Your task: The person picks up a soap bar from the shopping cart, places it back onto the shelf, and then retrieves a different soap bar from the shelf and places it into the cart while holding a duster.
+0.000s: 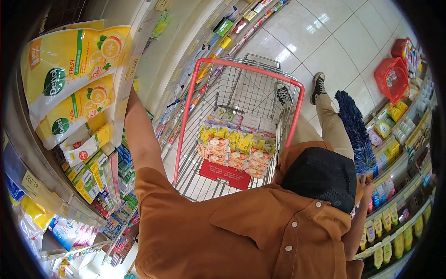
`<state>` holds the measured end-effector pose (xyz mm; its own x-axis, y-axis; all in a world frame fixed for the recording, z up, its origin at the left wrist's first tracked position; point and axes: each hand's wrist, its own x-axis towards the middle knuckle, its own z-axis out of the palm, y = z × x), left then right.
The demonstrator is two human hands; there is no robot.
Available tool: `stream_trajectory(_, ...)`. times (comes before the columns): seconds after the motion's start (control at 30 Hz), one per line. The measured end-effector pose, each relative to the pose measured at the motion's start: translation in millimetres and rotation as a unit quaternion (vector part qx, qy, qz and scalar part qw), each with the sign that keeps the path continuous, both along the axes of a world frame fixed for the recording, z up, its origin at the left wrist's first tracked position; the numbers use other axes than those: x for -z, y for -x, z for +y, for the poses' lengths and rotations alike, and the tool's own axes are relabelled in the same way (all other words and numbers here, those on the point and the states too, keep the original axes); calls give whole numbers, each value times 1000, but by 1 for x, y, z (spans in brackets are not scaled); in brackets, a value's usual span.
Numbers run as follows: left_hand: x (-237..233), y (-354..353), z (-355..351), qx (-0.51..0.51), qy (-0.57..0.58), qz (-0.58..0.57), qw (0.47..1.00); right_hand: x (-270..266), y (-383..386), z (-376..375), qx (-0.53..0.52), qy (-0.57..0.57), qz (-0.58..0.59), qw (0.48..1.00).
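My right hand (366, 185), low on the right side, is closed around the lower end of a fluffy dark-blue duster (354, 130). The duster's head points up past my leg. My left forearm (141, 135) reaches up to the shelf on the left. The hand at its end is hidden behind the shelf edge and the yellow Dettol refill pouches (74, 69), so its fingers do not show. A second Dettol pouch (76, 109) lies just below the front one.
Before me stands a wire shopping cart (223, 83) with a red handle and stacked fruit-print packs (232, 144). Stocked shelves (395, 223) curve along the right; a red basket (391, 79) sits on the floor side. Price tags (35, 183) line the left shelf.
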<state>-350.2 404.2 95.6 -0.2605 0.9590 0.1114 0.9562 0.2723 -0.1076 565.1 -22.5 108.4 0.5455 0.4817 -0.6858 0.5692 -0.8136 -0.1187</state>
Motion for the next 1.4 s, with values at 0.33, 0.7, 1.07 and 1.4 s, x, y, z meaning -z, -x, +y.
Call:
stream_trajectory(0.33, -1, -15, -15, -8, -15, -11, 1000, 15, -14, -12, -25, -63, -36, 997)
stream_trajectory(0.7, -10, -56, -78, -55, -113, -51, 991, 22, -18, 26, -32, -6, -60, 998)
stream_trajectory(1.07, 4, -272, -300, -238, -180, -264, 917, 91, -43, 40, -131, -138, -56, 980)
stream_trajectory(1.4, 96, -290, -336, -593, 49, -235, 769, 69, -15, 118, -168, -148, 6, 975)
